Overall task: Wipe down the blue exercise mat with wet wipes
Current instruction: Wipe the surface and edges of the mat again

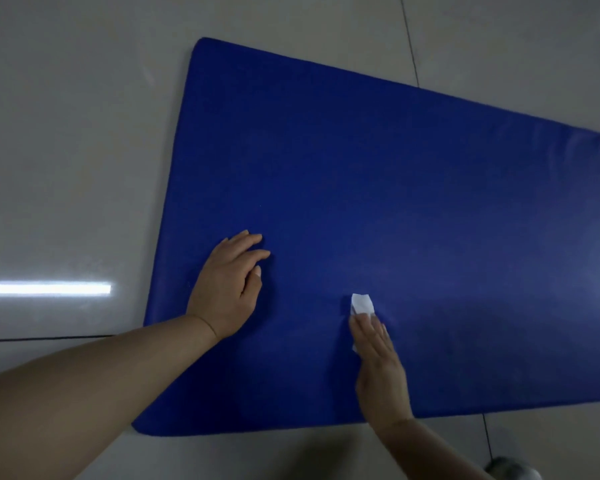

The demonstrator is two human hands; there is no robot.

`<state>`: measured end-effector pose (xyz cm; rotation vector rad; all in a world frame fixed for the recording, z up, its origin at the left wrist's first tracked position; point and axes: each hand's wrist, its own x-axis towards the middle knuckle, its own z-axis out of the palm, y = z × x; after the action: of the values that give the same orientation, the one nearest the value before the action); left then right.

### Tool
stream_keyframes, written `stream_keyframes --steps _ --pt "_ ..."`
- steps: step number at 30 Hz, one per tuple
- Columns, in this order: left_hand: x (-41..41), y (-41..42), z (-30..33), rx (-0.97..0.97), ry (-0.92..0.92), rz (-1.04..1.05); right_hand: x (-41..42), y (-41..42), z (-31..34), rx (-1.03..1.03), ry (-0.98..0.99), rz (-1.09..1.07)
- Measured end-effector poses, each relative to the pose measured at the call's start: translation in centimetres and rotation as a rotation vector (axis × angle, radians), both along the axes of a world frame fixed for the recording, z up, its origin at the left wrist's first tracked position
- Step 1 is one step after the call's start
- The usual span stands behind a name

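Note:
The blue exercise mat (378, 188) lies flat on the floor and runs out of view at the right. My right hand (378, 362) presses a small folded white wet wipe (362, 303) onto the mat near its front edge, fingers straight over the wipe. The wipe's far end sticks out beyond my fingertips. My left hand (227, 289) rests palm down on the mat near its left end, fingers relaxed and slightly spread, holding nothing.
Glossy grey floor tiles (66, 168) surround the mat, with dark grout lines and a bright light reflection at the left. A grey, blurred object (513, 467) sits at the bottom right edge of the view.

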<state>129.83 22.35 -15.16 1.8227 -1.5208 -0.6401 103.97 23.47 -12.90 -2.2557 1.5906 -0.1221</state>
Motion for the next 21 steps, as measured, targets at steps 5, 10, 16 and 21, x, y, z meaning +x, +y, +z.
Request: stream_keyframes --steps 5,10,16,21 --pt "-0.2 0.0 -0.2 0.003 -0.066 -0.006 5.6 2.3 -0.7 0.003 -0.002 0.192" --pt "-0.3 -0.1 0.2 0.027 -0.107 -0.018 5.8 -0.1 -0.8 -0.010 -0.031 0.395" --pt "-1.4 -0.4 0.7 0.050 -0.404 -0.052 2.3 -3.4 -0.5 0.048 -0.027 0.239" --pt "-3.4 -2.7 2.5 0.091 -0.538 -0.175 2.3 -8.7 1.0 0.115 -0.234 0.184"
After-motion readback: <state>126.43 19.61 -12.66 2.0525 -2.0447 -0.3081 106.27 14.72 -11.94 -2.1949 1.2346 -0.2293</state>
